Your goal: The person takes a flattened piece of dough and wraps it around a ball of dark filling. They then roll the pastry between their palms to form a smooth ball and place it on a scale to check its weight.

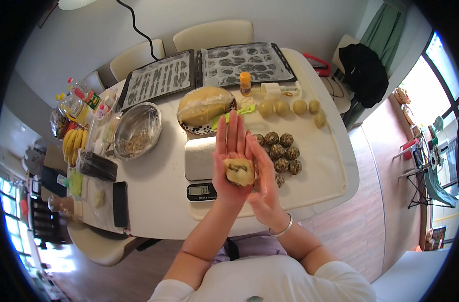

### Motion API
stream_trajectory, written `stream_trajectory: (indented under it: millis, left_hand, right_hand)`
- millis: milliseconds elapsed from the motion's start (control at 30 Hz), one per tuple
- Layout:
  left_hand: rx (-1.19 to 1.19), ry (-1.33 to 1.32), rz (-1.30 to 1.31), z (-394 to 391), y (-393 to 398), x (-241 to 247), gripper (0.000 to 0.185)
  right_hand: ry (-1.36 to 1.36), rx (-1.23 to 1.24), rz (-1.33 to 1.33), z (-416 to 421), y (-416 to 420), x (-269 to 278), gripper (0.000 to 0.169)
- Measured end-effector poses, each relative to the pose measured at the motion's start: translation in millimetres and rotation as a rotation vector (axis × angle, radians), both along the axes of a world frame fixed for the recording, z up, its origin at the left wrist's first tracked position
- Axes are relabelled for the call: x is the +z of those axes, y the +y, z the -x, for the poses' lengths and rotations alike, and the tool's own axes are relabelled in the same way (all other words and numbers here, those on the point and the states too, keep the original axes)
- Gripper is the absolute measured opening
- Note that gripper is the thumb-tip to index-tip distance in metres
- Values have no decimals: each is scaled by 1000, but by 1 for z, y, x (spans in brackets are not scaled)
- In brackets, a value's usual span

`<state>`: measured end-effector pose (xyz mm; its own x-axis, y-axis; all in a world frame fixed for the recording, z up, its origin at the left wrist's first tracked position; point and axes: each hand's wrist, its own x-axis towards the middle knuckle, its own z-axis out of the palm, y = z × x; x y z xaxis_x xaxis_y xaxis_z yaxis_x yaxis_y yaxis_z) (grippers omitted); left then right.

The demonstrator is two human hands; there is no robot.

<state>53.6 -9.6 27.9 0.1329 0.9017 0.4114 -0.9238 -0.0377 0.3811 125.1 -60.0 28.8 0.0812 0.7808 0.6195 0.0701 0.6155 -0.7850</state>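
A flattened piece of pale yellow dough (240, 173) rests on the upturned palm of my left hand (229, 151). A dark filling shows through a gap in its top. Beside it is my right hand (266, 181), slightly blurred, with its palm turned toward the dough and its thumb apart. Whether it touches the dough is hard to tell. Below my hands sits a digital kitchen scale (202, 191), partly hidden by my left hand. Several dark, speckled filling balls (281, 151) lie on a cream mat (320, 173) to the right, some behind my right hand.
Behind my hands stands a patterned plate with a large dough mass (205, 105) under plastic film and a green scraper (233, 116). Several smooth dough balls (282, 108) lie right. Two lined baking trays (246, 62) (159, 77), a metal bowl (138, 130) and bananas (75, 143) surround them.
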Motion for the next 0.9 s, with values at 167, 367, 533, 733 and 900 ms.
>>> stream_trajectory:
  millis: [167, 367, 533, 733, 900]
  left_hand:
    - [-10, 227, 42, 0, 1, -4, 84]
    - [-238, -182, 201, 5, 3, 0, 89]
    - [-97, 7, 162, 3, 4, -6, 82]
    - [110, 277, 30, 2, 5, -8, 64]
    - [87, 267, -34, 7, 8, -8, 84]
  right_hand:
    - [-38, -66, 150, -11, 2, -20, 74]
    - [753, 257, 478, -13, 5, -10, 62]
    - [531, 185, 341, -5, 5, -18, 53]
    - [228, 106, 268, -6, 3, -26, 66]
    - [311, 194, 226, -6, -5, -2, 63]
